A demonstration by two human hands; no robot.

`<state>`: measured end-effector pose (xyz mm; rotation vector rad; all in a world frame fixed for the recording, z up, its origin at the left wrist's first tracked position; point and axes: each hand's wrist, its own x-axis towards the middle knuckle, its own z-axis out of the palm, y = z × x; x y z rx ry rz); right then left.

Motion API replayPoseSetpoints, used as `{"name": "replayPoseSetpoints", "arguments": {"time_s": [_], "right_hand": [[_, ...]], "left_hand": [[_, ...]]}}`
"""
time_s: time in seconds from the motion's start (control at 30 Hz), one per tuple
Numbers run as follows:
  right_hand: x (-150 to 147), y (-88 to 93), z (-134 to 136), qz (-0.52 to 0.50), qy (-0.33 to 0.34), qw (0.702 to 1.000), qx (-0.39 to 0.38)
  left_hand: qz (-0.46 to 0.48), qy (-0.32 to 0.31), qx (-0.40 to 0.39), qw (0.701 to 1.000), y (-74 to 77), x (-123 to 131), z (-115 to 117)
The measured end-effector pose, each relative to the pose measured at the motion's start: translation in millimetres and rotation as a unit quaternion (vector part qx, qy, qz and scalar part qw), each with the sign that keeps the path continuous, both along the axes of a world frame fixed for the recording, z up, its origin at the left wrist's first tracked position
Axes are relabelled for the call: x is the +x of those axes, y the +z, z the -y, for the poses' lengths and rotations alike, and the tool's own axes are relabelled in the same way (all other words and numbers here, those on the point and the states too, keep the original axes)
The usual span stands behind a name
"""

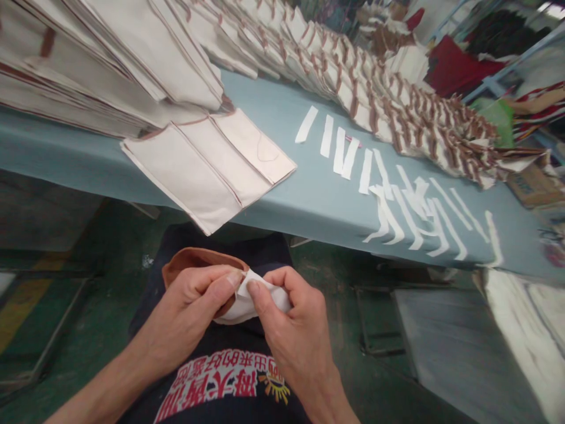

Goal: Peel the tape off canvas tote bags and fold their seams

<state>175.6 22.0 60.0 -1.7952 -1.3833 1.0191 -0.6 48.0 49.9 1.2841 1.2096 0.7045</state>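
Note:
My left hand (194, 309) and my right hand (293, 324) meet low in front of my lap, below the table edge. Both pinch a small white fabric piece (247, 300) between thumb and fingers. The left hand also holds a brown fabric strip (196, 259) that curves over its knuckles. Just above the hands, a flat beige fabric panel with brown seams (207, 168) lies at the table's near edge and overhangs it.
A blue-grey table (286, 194) carries several white fabric strips (397, 188) laid in a row. Stacks of beige panels (110, 65) fill the left; a long overlapping row (397, 100) runs along the far side. Green floor shows below.

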Motion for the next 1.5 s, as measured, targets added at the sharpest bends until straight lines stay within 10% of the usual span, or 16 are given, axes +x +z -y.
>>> {"name": "replayPoseSetpoints", "arguments": {"time_s": [1.03, 1.5], "right_hand": [[-9.5, -11.2, -1.8, 0.007, 0.000, 1.000, 0.012], [3.2, -35.2, -17.3, -0.308, 0.077, 0.931, -0.180]], "left_hand": [[-0.063, 0.055, 0.016, 0.996, -3.7, -0.9, 4.3], [-0.122, 0.063, 0.178, 0.974, -24.7, 8.5, 18.9]]}}
